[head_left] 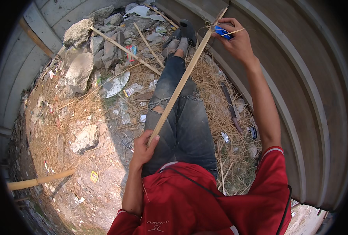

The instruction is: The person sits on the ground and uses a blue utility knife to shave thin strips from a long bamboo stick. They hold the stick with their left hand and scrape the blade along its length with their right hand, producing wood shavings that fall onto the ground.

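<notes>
A long pale bamboo strip [184, 78] runs slantwise over my outstretched legs. Its near end is in my left hand [143, 149], with the fingers wrapped round it and the thumb on top. Close to the far end, my right hand [236, 41] is closed on a small blue object [223, 32] whose kind I cannot make out. A thin sliver [233, 33] sticks out past those fingers. Fine curled shavings hang by the strip at that spot. Whether the blue object touches the strip is hard to tell.
Corrugated metal sheeting [299, 78] rises close on my right. Broken concrete chunks [80, 68] lie at the far left, with more bamboo strips [123, 49]. A bamboo pole [40, 180] juts in at left. A dark long-bladed tool [231, 105] lies on the straw right of my legs.
</notes>
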Motion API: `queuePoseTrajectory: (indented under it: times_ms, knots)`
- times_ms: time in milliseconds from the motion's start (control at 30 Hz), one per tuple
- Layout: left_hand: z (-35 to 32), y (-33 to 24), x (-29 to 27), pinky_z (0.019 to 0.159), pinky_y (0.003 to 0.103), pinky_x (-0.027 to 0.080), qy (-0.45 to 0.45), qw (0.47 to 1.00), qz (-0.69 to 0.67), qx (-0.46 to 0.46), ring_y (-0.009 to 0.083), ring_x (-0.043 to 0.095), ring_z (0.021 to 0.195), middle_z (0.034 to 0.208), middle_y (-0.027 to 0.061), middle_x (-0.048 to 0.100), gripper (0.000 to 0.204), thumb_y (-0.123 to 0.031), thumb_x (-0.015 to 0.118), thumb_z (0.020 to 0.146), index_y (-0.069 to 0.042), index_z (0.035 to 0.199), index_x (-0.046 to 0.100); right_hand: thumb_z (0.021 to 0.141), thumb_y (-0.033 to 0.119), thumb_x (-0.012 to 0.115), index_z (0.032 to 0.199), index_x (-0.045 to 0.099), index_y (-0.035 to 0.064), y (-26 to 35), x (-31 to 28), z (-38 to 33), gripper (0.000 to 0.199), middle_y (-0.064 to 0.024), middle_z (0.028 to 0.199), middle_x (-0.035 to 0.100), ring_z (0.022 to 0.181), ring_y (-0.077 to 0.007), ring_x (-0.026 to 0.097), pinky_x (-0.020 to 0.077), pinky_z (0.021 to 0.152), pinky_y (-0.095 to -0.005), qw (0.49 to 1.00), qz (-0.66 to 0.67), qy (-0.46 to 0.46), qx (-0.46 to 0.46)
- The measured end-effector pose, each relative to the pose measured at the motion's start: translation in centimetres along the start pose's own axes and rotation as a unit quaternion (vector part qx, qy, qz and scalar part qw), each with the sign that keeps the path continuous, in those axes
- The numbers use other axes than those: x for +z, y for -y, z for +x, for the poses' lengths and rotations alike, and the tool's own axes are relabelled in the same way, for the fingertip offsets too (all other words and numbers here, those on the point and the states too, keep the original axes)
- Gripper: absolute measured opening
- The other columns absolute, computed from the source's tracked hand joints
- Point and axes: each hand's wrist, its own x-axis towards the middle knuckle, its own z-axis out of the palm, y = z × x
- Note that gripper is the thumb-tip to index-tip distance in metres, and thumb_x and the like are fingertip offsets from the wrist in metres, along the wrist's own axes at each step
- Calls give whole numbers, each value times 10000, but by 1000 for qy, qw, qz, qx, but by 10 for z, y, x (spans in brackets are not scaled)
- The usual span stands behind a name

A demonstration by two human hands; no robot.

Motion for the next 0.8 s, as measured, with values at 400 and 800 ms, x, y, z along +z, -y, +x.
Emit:
queuePoseTrajectory:
  times_ms: [400,800]
  knots:
    - [-4,2,-1,538,263,353,26,1000,-14,10,49,435,600,634,-24,531,170,-192,681,999,-23,988,674,879,29,718,958,721,-17,-8,4,-4,91,-118,941,758,900,-193,722,555,804,-371,971,204,31,118]
    - [-11,12,-13,449,236,230,175,953,-223,-111,36,319,468,587,-74,374,364,-366,563,1070,-13,1036,642,927,107,712,894,674,40,-2,-6,-8,84,-51,937,708,696,-85,576,452,617,-255,928,309,50,204]
